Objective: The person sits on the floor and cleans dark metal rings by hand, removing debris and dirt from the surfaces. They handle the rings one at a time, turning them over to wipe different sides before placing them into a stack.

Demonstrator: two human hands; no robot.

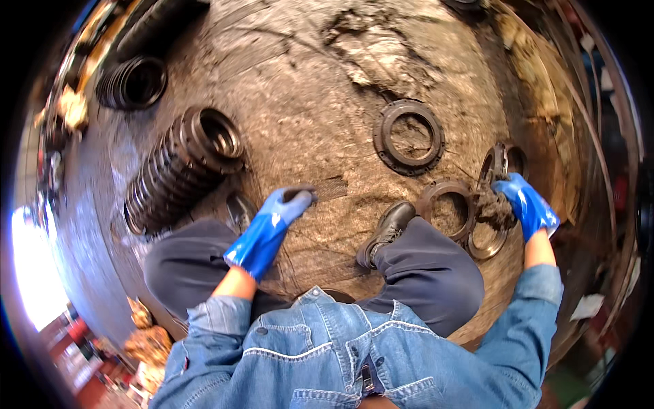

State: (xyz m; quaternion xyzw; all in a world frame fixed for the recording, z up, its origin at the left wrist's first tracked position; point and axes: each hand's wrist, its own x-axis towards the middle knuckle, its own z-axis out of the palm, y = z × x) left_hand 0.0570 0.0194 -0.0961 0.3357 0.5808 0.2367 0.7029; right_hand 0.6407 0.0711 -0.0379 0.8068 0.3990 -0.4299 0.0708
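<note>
- The left hand [276, 221], in a blue glove, is held out over the dirty floor [306, 88]; its fingers [298, 198] are curled together around a small dark piece [303, 193], whose kind cannot be told.
- The right hand [528, 204], also gloved in blue, is closed on a grimy wad [496, 210], pressed against an upright ring [501, 163] standing on edge just beyond the fingers [509, 187].
- Two flat rings are seen beside the right fingers toward the body's middle: a brown ring [446, 204] and, partly under the wad, a lower ring [487, 245].
- A larger dark flanged ring [409, 136] lies flat farther out from the right fingers, well apart from them, with bare floor all around its edge.
- A long row of stacked black rings [180, 167] lies on its side out beyond the left fingers and to their left; a second coil of rings [133, 83] is farther off still.
- Between the two hands a black shoe [387, 232] is planted; open floor stretches ahead of the left fingers up to the flanged ring.
- A small mesh patch [332, 187] lies just right of the left fingers.
</note>
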